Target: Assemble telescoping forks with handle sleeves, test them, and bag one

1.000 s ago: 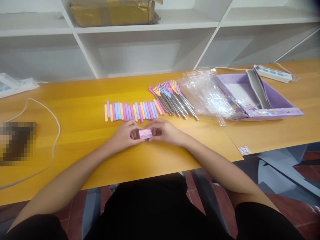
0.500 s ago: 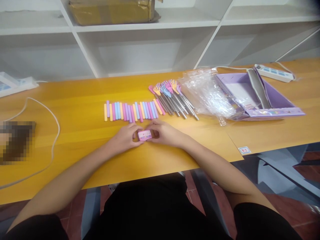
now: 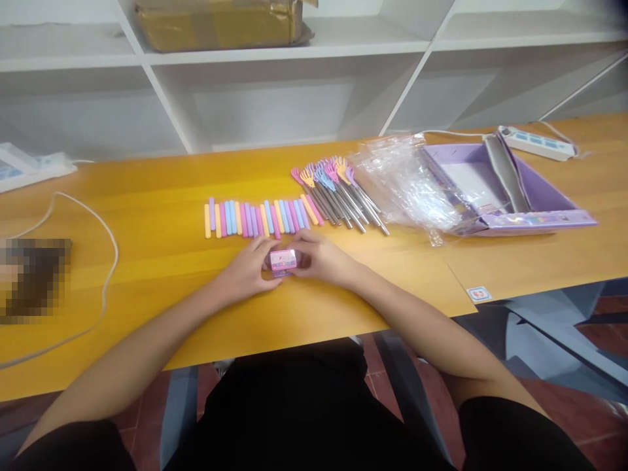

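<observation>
A small pink printed box (image 3: 283, 260) is held low over the table between my two hands, close to its front edge. My left hand (image 3: 249, 267) curves around the box's left end, fingers behind and thumb in front. From the other side my right hand (image 3: 321, 258) grips the right end. A purple strip shows under the box's lower edge; I cannot tell if it is a second piece. Just beyond my hands lies a row of pink, yellow, blue and purple sticks (image 3: 254, 220). Several metal rods with coloured hand-shaped heads (image 3: 338, 190) are heaped to the right of the row.
Clear plastic bags (image 3: 402, 186) lie beside an open purple display box (image 3: 540, 221) at the right. Power strips (image 3: 540, 144) sit at both sides, and a white cable (image 3: 116, 252) loops at left. White shelves (image 3: 275, 98) stand behind the table, bearing a taped carton (image 3: 220, 26).
The small pink box has tilted and shows more of its printed face, with a purple strip now visible beneath. My fingers have shifted slightly around it. The sticks and rods have stayed put.
</observation>
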Demonstrator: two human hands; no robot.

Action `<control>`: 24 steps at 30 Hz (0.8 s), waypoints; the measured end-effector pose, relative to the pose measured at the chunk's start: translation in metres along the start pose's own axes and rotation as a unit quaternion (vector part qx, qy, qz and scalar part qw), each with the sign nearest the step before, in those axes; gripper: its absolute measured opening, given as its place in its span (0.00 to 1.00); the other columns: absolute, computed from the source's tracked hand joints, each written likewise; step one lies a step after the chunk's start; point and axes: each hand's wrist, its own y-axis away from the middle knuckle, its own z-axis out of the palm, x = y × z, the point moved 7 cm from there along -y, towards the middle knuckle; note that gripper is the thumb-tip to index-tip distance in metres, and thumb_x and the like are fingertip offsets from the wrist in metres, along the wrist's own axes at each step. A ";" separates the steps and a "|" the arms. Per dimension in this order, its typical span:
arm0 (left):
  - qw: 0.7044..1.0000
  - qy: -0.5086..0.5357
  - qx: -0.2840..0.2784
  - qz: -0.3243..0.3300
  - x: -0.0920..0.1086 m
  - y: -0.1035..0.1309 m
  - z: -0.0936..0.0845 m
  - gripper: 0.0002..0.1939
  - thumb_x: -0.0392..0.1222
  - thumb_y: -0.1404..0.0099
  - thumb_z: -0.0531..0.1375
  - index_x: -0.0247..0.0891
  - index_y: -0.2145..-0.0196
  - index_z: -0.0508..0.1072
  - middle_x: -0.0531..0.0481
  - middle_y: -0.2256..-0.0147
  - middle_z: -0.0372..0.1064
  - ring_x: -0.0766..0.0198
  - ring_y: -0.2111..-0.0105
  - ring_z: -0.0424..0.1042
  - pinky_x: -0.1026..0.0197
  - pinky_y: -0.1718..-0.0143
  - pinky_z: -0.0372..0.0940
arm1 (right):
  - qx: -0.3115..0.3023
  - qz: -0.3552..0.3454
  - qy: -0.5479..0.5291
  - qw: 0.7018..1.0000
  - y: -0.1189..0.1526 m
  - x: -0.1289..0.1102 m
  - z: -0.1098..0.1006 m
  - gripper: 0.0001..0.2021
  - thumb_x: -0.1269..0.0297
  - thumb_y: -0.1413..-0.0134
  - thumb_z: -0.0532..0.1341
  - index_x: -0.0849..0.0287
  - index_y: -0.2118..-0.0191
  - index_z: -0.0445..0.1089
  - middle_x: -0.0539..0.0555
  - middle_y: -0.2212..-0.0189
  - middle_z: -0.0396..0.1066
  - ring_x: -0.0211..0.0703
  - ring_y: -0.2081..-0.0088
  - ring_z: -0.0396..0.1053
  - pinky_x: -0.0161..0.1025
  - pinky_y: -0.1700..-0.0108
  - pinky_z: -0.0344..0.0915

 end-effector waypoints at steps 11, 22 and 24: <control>0.999 -0.040 -0.024 0.021 -0.001 -0.002 -0.001 0.21 0.41 0.33 0.69 0.39 0.44 0.76 0.45 0.56 0.75 0.57 0.59 0.75 0.57 0.57 0.70 | -0.063 0.029 0.006 0.998 0.003 -0.008 0.004 0.16 0.64 0.40 0.74 0.60 0.47 0.81 0.57 0.54 0.72 0.41 0.62 0.71 0.40 0.57 0.72; 0.997 0.016 -0.060 0.051 0.008 0.000 0.007 0.16 0.45 0.32 0.68 0.40 0.48 0.79 0.43 0.50 0.69 0.52 0.49 0.73 0.49 0.46 0.72 | -0.066 0.092 0.015 0.993 0.019 -0.017 0.009 0.14 0.70 0.42 0.74 0.61 0.51 0.79 0.55 0.56 0.71 0.40 0.63 0.72 0.41 0.55 0.72; 0.996 0.017 -0.067 0.056 0.014 0.002 0.009 0.18 0.47 0.32 0.69 0.39 0.47 0.79 0.42 0.49 0.69 0.51 0.48 0.72 0.48 0.44 0.72 | -0.045 0.093 0.021 0.994 0.030 -0.027 0.011 0.14 0.71 0.40 0.73 0.61 0.50 0.78 0.55 0.56 0.70 0.41 0.62 0.72 0.42 0.53 0.74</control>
